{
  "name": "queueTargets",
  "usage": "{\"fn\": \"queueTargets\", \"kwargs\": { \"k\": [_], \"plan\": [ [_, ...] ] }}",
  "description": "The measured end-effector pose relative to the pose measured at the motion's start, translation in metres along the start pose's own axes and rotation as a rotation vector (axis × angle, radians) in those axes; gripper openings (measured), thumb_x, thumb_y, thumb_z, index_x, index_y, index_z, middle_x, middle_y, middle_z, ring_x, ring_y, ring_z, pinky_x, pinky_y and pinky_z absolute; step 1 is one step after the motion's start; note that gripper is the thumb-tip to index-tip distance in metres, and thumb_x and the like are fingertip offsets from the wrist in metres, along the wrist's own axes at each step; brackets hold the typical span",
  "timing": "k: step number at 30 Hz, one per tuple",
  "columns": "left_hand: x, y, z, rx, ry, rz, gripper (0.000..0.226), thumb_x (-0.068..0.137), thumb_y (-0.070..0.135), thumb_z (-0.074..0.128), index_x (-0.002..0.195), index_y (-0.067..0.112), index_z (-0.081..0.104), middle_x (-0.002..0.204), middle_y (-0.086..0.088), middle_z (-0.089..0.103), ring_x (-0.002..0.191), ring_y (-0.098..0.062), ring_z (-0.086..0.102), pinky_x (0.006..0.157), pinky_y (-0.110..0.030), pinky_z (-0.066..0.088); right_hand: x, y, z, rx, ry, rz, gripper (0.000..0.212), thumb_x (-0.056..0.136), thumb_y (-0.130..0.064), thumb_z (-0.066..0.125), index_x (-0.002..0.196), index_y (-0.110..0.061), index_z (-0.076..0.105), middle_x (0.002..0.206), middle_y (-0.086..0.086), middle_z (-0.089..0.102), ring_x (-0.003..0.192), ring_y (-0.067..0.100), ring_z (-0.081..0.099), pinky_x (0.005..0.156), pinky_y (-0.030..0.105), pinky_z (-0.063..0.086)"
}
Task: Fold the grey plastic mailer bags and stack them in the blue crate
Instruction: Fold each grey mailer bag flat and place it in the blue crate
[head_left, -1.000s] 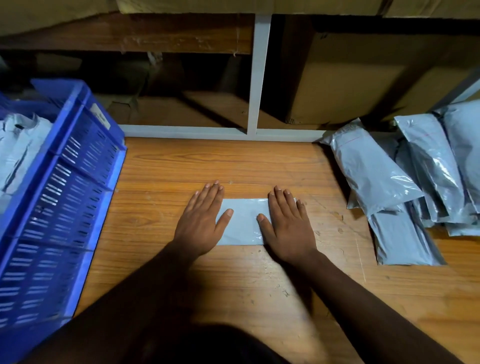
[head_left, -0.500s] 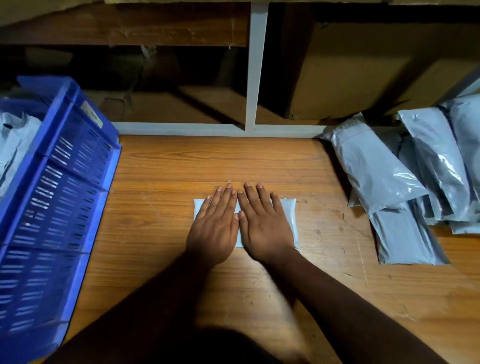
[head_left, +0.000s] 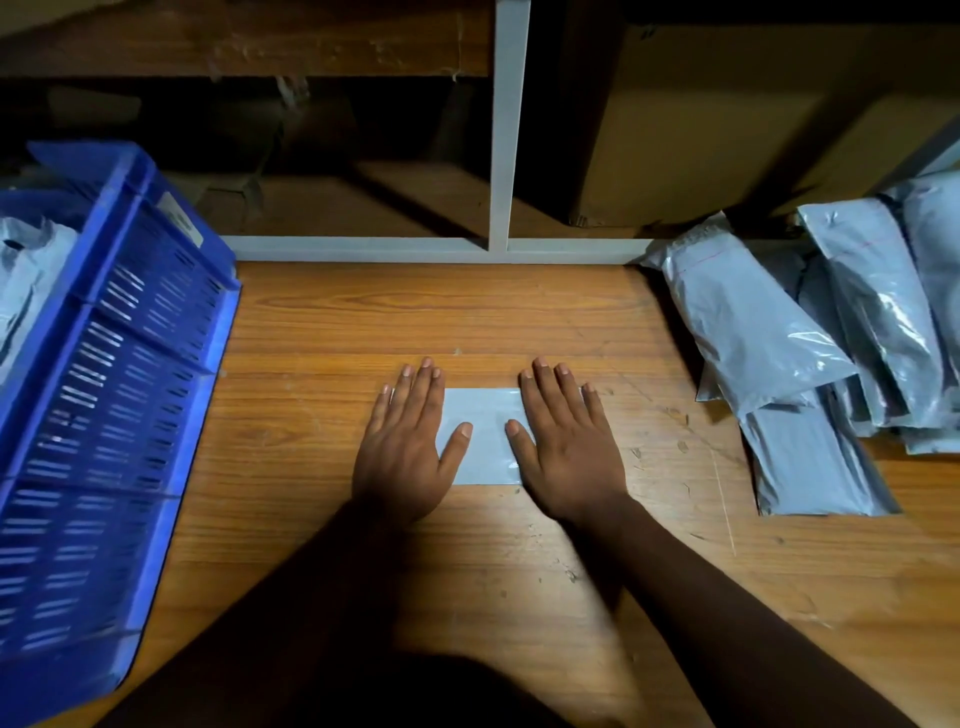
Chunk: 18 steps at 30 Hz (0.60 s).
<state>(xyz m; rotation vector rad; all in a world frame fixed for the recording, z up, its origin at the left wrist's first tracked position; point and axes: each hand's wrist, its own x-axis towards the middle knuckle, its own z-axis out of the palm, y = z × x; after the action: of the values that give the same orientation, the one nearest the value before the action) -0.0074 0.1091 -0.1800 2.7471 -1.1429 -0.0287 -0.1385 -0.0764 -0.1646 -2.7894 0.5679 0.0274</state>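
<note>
A folded grey mailer bag (head_left: 485, 436) lies flat on the wooden table in the middle of the view. My left hand (head_left: 408, 447) presses palm-down on its left end, fingers straight and slightly apart. My right hand (head_left: 566, 441) lies flat on its right end the same way. Only the strip of bag between my thumbs shows. The blue crate (head_left: 104, 395) stands at the left edge, with pale grey bags (head_left: 26, 270) inside it. A pile of unfolded grey mailer bags (head_left: 810, 353) lies at the right.
A white metal shelf frame (head_left: 504, 156) rises behind the table (head_left: 363, 322). Cardboard boxes (head_left: 727, 130) sit on the shelf at the back right. Bare wood lies between the crate and my hands.
My hands were together at the middle of the bag half a second ago. They have slid apart to its two ends, as they were one second ago.
</note>
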Motion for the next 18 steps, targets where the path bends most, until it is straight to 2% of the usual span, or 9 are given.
{"fn": "queueTargets", "kwargs": {
  "k": [4, 6, 7, 9, 10, 11, 13, 16, 18],
  "plan": [
    [-0.003, -0.004, -0.004, -0.014, -0.021, -0.045, 0.077, 0.105, 0.061, 0.025, 0.164, 0.012, 0.020, 0.171, -0.004, 0.014, 0.159, -0.022, 0.009, 0.129, -0.048, 0.009, -0.008, 0.008, -0.004, -0.009, -0.001, 0.046, 0.068, 0.109, -0.057, 0.013, 0.166, -0.023, 0.001, 0.173, -0.003, -0.008, 0.159, 0.017, -0.014, 0.129, 0.047, -0.003],
    [-0.002, -0.006, -0.005, -0.075, -0.004, -0.037, 0.069, 0.106, 0.054, 0.028, 0.162, 0.014, 0.026, 0.171, -0.003, 0.019, 0.159, -0.021, 0.013, 0.129, -0.048, 0.010, -0.007, 0.009, -0.006, 0.040, 0.002, 0.032, 0.065, 0.110, -0.053, 0.014, 0.166, -0.024, 0.005, 0.173, -0.004, -0.005, 0.160, 0.018, -0.011, 0.129, 0.047, -0.001],
    [0.001, -0.009, -0.008, -0.138, 0.016, -0.033, 0.064, 0.105, 0.049, 0.032, 0.159, 0.015, 0.035, 0.169, -0.002, 0.026, 0.157, -0.022, 0.019, 0.128, -0.048, 0.014, -0.005, 0.011, -0.010, 0.065, -0.002, 0.017, 0.062, 0.110, -0.049, 0.018, 0.166, -0.023, 0.014, 0.173, -0.002, 0.003, 0.160, 0.020, -0.003, 0.129, 0.047, 0.004],
    [0.011, -0.019, -0.017, -0.277, 0.048, -0.023, 0.051, 0.100, 0.041, 0.043, 0.142, 0.016, 0.056, 0.157, -0.002, 0.046, 0.146, -0.025, 0.038, 0.120, -0.049, 0.031, 0.005, 0.024, -0.020, 0.083, 0.027, -0.051, 0.055, 0.108, -0.039, 0.033, 0.155, -0.014, 0.045, 0.165, 0.010, 0.036, 0.152, 0.033, 0.032, 0.123, 0.050, 0.029],
    [0.017, -0.026, -0.022, -0.319, 0.045, -0.018, 0.044, 0.097, 0.039, 0.050, 0.133, 0.016, 0.063, 0.147, -0.003, 0.053, 0.137, -0.026, 0.046, 0.113, -0.049, 0.040, 0.012, 0.032, -0.025, 0.078, 0.050, -0.070, 0.049, 0.104, -0.034, 0.042, 0.143, -0.010, 0.059, 0.153, 0.015, 0.051, 0.139, 0.039, 0.048, 0.113, 0.051, 0.042],
    [0.023, -0.031, -0.028, -0.338, 0.025, -0.013, 0.038, 0.094, 0.037, 0.057, 0.125, 0.016, 0.067, 0.136, -0.002, 0.058, 0.128, -0.027, 0.050, 0.106, -0.047, 0.045, 0.018, 0.038, -0.032, 0.073, 0.038, -0.048, 0.041, 0.100, -0.029, 0.051, 0.133, -0.010, 0.066, 0.141, 0.017, 0.060, 0.124, 0.042, 0.057, 0.102, 0.050, 0.051],
    [0.034, -0.039, -0.037, -0.348, -0.046, -0.010, 0.029, 0.092, 0.031, 0.070, 0.118, 0.018, 0.070, 0.119, 0.001, 0.060, 0.116, -0.025, 0.055, 0.099, -0.043, 0.048, 0.027, 0.042, -0.048, 0.054, -0.020, 0.000, 0.033, 0.094, -0.021, 0.064, 0.126, -0.014, 0.070, 0.122, 0.013, 0.062, 0.108, 0.039, 0.059, 0.086, 0.047, 0.056],
    [0.045, -0.044, -0.047, -0.389, -0.149, -0.083, 0.031, 0.088, 0.030, 0.080, 0.118, 0.023, 0.071, 0.106, 0.005, 0.060, 0.107, -0.021, 0.057, 0.094, -0.042, 0.050, 0.034, 0.042, -0.057, 0.141, -0.085, 0.069, 0.037, 0.087, -0.020, 0.077, 0.123, -0.017, 0.071, 0.113, 0.011, 0.063, 0.104, 0.034, 0.062, 0.086, 0.041, 0.055],
    [0.049, -0.044, -0.051, -0.381, -0.177, -0.102, 0.022, 0.086, 0.032, 0.082, 0.105, 0.029, 0.073, 0.105, 0.007, 0.058, 0.110, -0.019, 0.053, 0.096, -0.043, 0.046, 0.036, 0.042, -0.058, 0.186, -0.096, 0.101, 0.032, 0.084, -0.020, 0.080, 0.114, -0.016, 0.072, 0.110, 0.008, 0.066, 0.104, 0.030, 0.063, 0.084, 0.035, 0.051]
  ]
}}
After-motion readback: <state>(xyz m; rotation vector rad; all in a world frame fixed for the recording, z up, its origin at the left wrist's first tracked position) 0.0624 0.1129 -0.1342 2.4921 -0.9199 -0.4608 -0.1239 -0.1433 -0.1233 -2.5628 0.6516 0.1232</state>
